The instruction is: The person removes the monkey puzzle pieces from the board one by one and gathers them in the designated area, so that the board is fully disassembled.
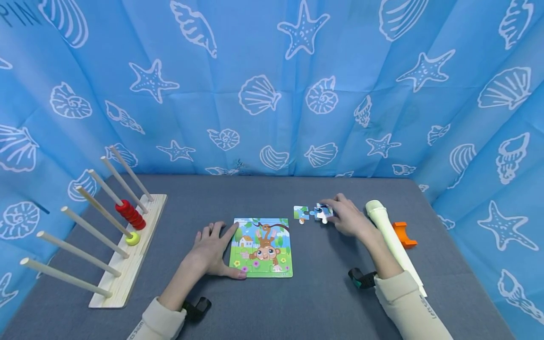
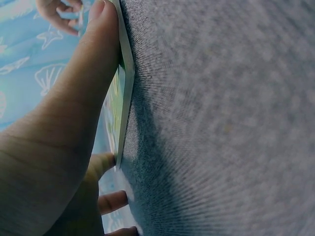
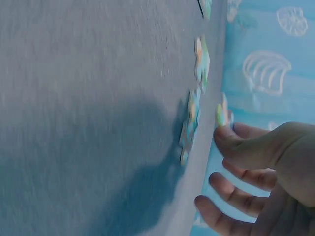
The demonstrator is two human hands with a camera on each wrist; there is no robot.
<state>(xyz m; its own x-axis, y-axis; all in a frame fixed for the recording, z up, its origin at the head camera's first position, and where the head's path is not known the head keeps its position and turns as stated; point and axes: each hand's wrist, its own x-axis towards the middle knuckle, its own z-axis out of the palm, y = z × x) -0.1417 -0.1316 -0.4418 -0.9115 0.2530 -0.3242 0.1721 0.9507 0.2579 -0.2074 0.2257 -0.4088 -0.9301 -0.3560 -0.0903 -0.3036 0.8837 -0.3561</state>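
Note:
A square jigsaw puzzle [image 1: 261, 250] with a monkey picture lies on the grey table. Beside its left edge is my left hand [image 1: 210, 252], fingers spread and fairly straight, the thumb [image 2: 101, 29] resting on the near edge and the index finger at the far left corner. To the right, my right hand [image 1: 350, 219] pinches a small puzzle piece [image 3: 222, 114] between thumb and index finger, held above the table. Below and beside it lie loose puzzle pieces [image 3: 191, 120], and another loose piece [image 1: 301, 212] sits at their left.
At the left stands a wooden peg rack [image 1: 123, 269] with red rings [image 1: 130, 215] and a yellow ring [image 1: 132, 238]. A pale green microphone-shaped thing [image 1: 388, 236] and an orange curved block [image 1: 404, 235] lie right of my right forearm. A blue shell-patterned curtain [image 1: 272, 132] hangs behind the table.

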